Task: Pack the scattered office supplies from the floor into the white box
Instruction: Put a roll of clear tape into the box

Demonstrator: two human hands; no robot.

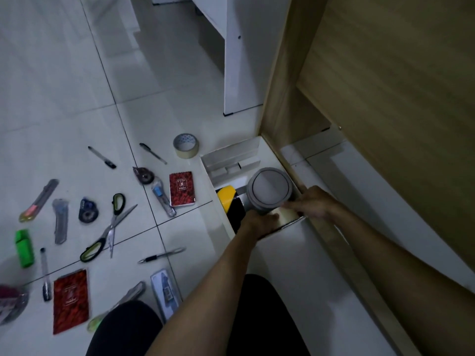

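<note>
1. On a tiled floor left of the white box (205,165), office supplies lie scattered: a green highlighter (24,248) farthest out, then a grey box cutter (60,220), black-handled scissors (108,227) and, closest to the box wall, a small red notebook (181,188).
2. Just beyond the box's far left corner stands a roll of masking tape (185,145), on its side face, hole up.
3. Inside the box, a yellow-and-black tape roll (230,204) stands on edge against the left wall; right of it sits a grey tape roll (270,190).
4. The left hand (257,222) and right hand (314,201) both reach into the near end of the box, fingers curled around a pale tape roll (284,217) held between them; motion blur hides the right hand's exact grip.
5. The pale roll appears about to be set beside the grey one. Everything left to pack lies left of the box, so the left hand is the nearer one for the next pick, likely the red notebook, whose long side runs roughly along the box wall.
</note>
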